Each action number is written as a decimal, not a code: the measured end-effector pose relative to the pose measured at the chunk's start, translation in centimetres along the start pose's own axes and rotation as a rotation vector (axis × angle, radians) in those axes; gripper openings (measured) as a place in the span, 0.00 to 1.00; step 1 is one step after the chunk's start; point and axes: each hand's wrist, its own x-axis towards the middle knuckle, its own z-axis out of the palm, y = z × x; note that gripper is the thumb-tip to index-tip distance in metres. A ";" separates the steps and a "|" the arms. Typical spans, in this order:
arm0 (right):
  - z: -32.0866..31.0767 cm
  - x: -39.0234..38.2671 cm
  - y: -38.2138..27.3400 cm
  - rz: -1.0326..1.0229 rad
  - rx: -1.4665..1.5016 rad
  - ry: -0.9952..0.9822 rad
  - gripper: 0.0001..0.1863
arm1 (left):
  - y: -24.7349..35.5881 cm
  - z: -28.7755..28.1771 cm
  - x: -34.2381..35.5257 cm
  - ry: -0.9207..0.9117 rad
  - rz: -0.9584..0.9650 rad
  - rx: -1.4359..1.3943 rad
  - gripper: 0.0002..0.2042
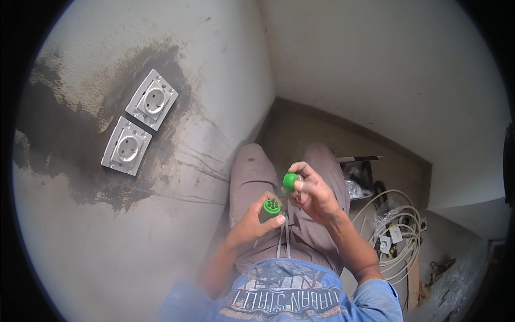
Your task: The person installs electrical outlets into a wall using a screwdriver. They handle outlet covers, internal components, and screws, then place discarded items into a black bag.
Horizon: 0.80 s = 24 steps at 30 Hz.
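My left hand (pixel 252 222) is wrapped round a green cylindrical bit holder (pixel 271 210). Its round end faces up and shows several dark slots set in a ring. Just above and to the right of it, apart from it, my right hand (pixel 317 194) grips a ribbed green cap (pixel 290 181) between thumb and fingers. A thin piece seems to show below the right fingers, too small to name. Both hands are over my lap.
Two white wall sockets (pixel 154 101) (pixel 128 148) without cover frames sit in a dark plaster patch on the left wall. On the floor at right lie a coiled pale cable (pixel 413 236), loose socket parts (pixel 396 234) and clear plastic wrapping (pixel 358 189).
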 end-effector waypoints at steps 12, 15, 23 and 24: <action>-2.6 -1.4 3.4 0.062 -0.576 -0.062 0.18 | -1.7 -0.2 -0.5 -0.065 -0.134 0.087 0.26; -3.5 -1.8 3.7 0.026 -0.597 -0.002 0.18 | -1.6 -0.1 -0.2 -0.132 -0.230 -0.066 0.21; -3.7 -2.0 1.4 -0.106 -0.834 -0.295 0.17 | -1.8 -0.6 -0.5 -0.313 -0.436 -0.502 0.21; -3.5 -1.9 0.8 -0.150 -0.864 -0.350 0.17 | -1.7 -0.6 -0.7 -0.333 -0.447 -0.548 0.22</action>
